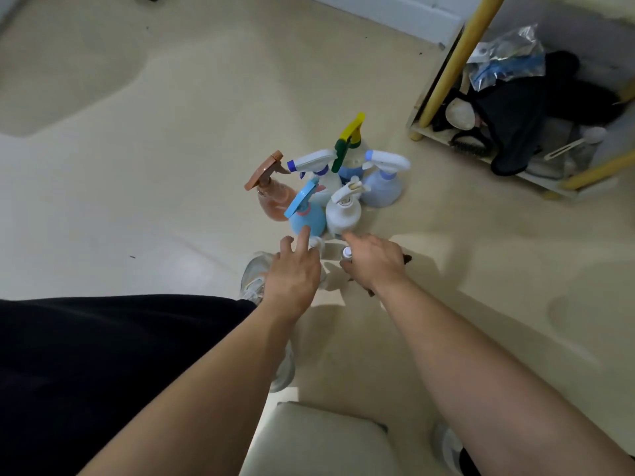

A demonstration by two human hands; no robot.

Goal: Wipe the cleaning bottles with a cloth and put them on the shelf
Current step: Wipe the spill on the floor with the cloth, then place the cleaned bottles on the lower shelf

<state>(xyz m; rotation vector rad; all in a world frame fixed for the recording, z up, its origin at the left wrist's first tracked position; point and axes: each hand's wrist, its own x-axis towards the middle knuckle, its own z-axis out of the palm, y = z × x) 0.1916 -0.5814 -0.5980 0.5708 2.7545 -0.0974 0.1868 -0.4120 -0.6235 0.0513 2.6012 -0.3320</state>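
Several cleaning bottles stand clustered on the floor: a brown spray bottle (271,199), a blue one (307,216), a white pump bottle (343,213), a lavender sprayer (383,185), a yellow-and-green-topped sprayer (350,139) and a white sprayer (314,163). A small white-capped bottle (347,251) stands in front of them, between my hands. My left hand (292,273) stretches out with straight fingers, its fingertip at the base of the blue bottle. My right hand (374,262) holds a brown cloth (407,259) under its palm; only the cloth's edges show.
A low shelf (536,180) with yellow posts stands at the right, filled with black items, a brush and a plastic bag. My left shoe (253,276) is beside my left hand. A pale cushioned seat (319,438) lies at the bottom edge.
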